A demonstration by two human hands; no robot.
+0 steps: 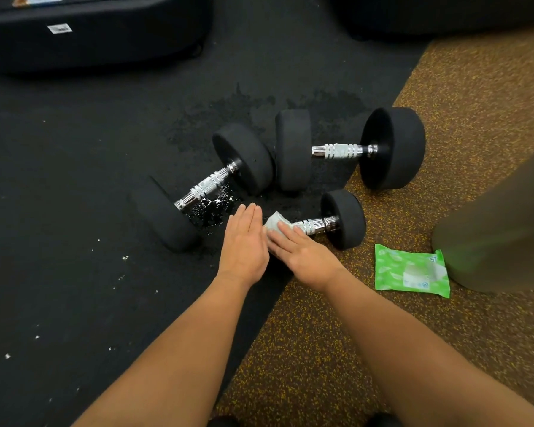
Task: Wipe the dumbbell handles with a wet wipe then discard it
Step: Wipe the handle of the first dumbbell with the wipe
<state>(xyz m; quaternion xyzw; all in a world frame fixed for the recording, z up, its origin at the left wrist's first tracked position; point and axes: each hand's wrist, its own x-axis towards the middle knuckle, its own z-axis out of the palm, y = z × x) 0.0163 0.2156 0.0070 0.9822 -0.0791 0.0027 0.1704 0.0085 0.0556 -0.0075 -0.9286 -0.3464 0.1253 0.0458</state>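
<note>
Three black dumbbells with chrome handles lie on the floor. The nearest, smallest dumbbell has a white wet wipe wrapped round the left part of its handle. My right hand lies over the wipe and handle, fingers curled on it. My left hand is flat with fingers together, resting over the dumbbell's hidden left weight. A larger dumbbell lies to the left, with water droplets under its handle. Another large dumbbell lies behind.
A green wet-wipe pack lies on the speckled brown floor to the right. A wet patch darkens the black mat around the dumbbells. Dark equipment stands at the back left. An olive-clad knee is at the right edge.
</note>
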